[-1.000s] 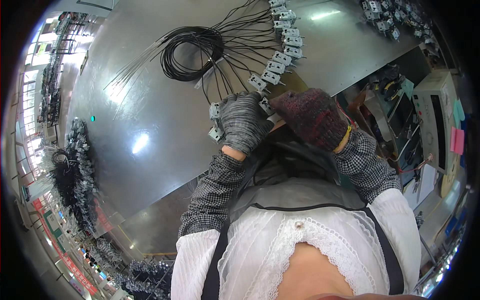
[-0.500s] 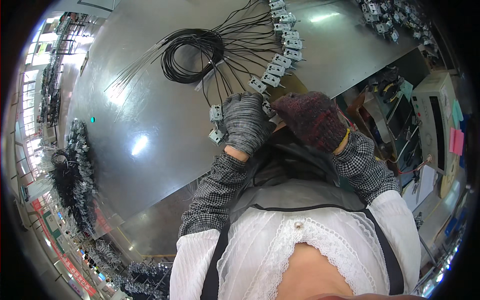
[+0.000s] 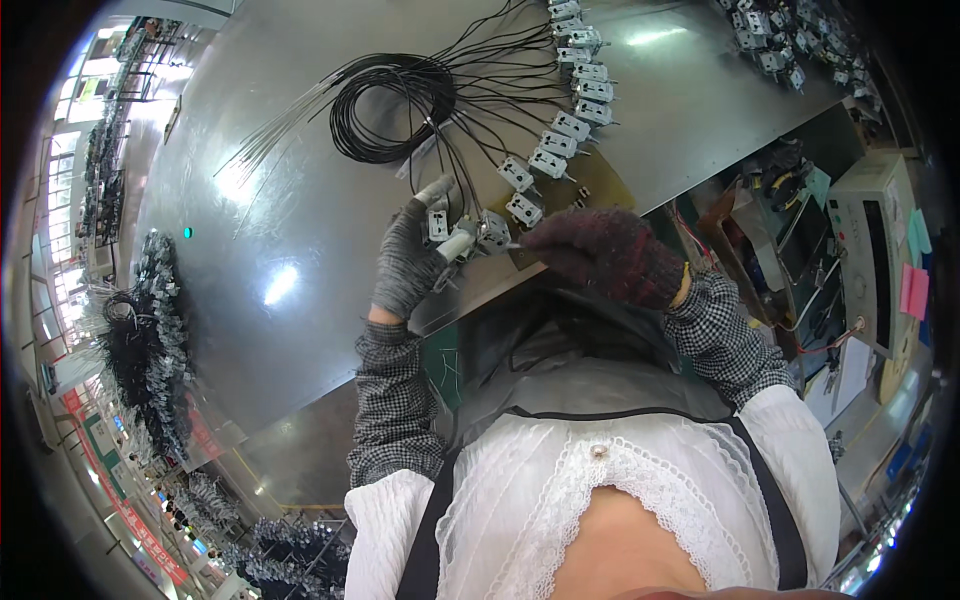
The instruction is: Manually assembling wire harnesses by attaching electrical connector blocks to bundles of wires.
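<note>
My left hand (image 3: 408, 262), in a grey knit glove, holds a small white-and-metal wired part (image 3: 455, 243) at the near edge of the shiny metal table (image 3: 300, 200). My right hand (image 3: 605, 255), in a dark maroon glove, pinches the end of another small metal part (image 3: 495, 232) right beside it. A curved row of the same small parts (image 3: 565, 130) runs up the table from my hands. Their thin black wires lead to a black wire coil (image 3: 385, 105) further back.
More small parts lie at the far right corner of the table (image 3: 775, 50). A beige test instrument (image 3: 875, 250) with coloured sticky notes stands at the right, with cables beside it. Heaps of dark wired parts (image 3: 140, 340) lie at the left.
My left hand has moved left and opened out along the table edge, lifting a small part clear. My right hand has shifted right and lower, its fingertips now on the neighbouring part.
</note>
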Demonstrator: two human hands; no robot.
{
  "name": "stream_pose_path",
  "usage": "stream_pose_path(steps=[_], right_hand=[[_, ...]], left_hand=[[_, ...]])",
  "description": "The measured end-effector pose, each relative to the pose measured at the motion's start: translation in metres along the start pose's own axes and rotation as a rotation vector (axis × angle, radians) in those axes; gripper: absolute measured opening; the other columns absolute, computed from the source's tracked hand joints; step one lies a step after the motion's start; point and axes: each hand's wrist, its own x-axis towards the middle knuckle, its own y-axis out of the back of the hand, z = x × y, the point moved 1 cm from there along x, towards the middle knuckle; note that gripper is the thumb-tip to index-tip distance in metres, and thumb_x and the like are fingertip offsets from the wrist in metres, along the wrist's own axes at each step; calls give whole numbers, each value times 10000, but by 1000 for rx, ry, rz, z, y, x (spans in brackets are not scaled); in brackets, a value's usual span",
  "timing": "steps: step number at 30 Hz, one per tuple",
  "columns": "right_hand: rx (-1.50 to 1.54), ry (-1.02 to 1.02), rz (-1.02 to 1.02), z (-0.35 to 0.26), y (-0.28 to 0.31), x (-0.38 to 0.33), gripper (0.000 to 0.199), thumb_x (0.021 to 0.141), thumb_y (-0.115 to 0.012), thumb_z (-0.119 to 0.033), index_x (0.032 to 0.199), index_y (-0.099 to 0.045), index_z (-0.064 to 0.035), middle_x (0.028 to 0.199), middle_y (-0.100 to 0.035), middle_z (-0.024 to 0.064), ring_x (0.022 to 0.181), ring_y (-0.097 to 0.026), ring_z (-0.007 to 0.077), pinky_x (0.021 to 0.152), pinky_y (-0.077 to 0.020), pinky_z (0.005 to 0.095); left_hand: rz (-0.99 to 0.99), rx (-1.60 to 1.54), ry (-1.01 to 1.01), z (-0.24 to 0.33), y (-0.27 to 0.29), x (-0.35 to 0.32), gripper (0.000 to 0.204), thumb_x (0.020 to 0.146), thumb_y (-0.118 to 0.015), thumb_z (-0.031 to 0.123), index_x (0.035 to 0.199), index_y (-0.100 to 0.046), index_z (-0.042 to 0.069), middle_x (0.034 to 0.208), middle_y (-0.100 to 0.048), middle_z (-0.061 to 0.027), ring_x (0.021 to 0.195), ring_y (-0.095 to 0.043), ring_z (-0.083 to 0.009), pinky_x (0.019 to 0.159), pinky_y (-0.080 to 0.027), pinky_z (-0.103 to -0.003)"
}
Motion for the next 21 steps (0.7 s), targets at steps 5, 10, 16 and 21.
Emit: stream_pose_path(steps=[5,10,16,21], right_hand=[[30,43,-11,17,-16,-8,194,977,-747,-177,1157,-767,-110,1047,-784,126,947,-772,329,839,-626,431],[-184,-30,-21,16,-16,-11,210,985,-720,-217,1165,-761,-117,1034,-781,132,942,-767,345,823,-624,447],[-261,-168,-156,13,-1,1,277,988,-724,-221,1238,-743,-104,1136,-768,179,1036,-755,368,897,-612,446],[-341,-215,-36,19,25,-3,292,1026,-667,-233,1271,-733,-88,1137,-763,195,1060,-741,386,931,-594,456]], left_hand=[[122,53,-289,16,36,-7,384,1019,-679,110,1398,-614,116,1387,-683,-114,1224,-692,-232,986,-609,-351],[321,-594,-143,34,18,-11,388,1138,-465,300,1432,-592,81,1331,-674,-118,1164,-696,-250,966,-609,-393],[422,-483,-225,39,-94,-9,436,1093,-591,248,1474,-543,41,1322,-632,-107,1172,-625,-196,1017,-538,-371],[219,36,-282,43,-89,-5,537,981,-765,168,1469,-575,45,1385,-644,-115,1196,-638,-215,1036,-533,-368]])
